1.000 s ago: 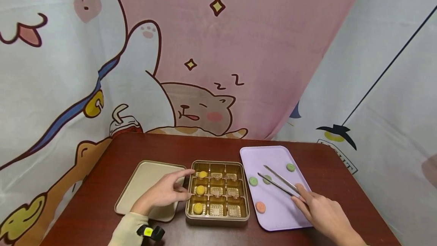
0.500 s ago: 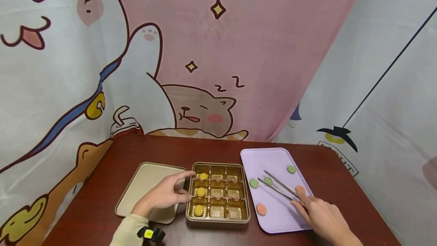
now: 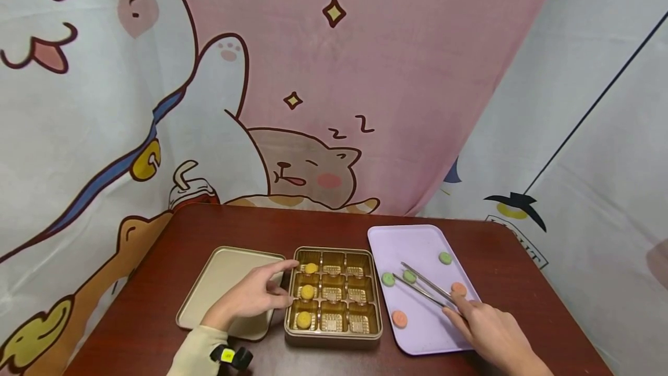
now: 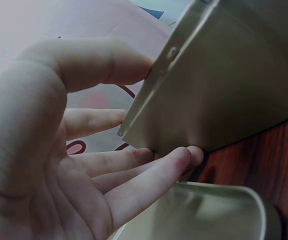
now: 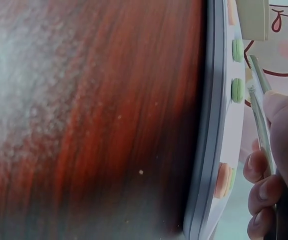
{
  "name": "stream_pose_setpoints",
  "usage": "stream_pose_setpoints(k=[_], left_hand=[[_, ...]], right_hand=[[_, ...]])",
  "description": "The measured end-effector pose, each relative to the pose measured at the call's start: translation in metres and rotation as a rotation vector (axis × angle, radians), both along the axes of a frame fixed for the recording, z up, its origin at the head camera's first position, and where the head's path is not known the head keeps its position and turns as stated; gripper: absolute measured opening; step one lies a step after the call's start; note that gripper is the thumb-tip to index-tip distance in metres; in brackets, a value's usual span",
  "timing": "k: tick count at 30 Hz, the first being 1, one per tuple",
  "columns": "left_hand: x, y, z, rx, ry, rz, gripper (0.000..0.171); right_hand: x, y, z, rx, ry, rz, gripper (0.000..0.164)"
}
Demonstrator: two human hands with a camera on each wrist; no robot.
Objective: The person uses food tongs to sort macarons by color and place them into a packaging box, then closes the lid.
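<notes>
My right hand holds metal tongs over the lilac tray. The spread tips lie on either side of a green macaron; contact with it cannot be told from these views. Another green macaron sits just left of the tips. My left hand touches the left wall of a gold box, with fingers fairly straight; the left wrist view has the thumb and fingertips against the box wall. Yellow macarons fill the box's left column, one per compartment.
A flat gold lid lies left of the box, partly under my left hand. On the tray are also a far green macaron and orange macarons, one near the front left. A printed cloth hangs behind the table.
The tongs have shifted slightly left and their tips now frame the middle green macaron more closely. My left hand keeps its place at the box.
</notes>
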State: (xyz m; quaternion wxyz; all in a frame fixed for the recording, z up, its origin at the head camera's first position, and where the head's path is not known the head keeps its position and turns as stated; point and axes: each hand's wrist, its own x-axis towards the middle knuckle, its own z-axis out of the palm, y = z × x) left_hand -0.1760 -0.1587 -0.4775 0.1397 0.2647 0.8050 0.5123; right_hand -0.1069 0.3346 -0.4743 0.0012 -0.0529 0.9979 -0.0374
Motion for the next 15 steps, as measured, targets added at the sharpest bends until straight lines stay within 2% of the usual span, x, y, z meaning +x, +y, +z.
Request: stream_pose_setpoints(k=[6,15], left_hand=[[-0.0002,0.0002,-0.0004,-0.006,0.008,0.000,0.077],[-0.0001,0.0007,0.0002,-0.005,0.003,-0.005,0.078]], right_hand=[[0.0021,0.0032,-0.0018,0.005,0.015,-0.006,0.061],[0.0025,0.0057,-0.0042,0.021,-0.005,-0.025,0.056]])
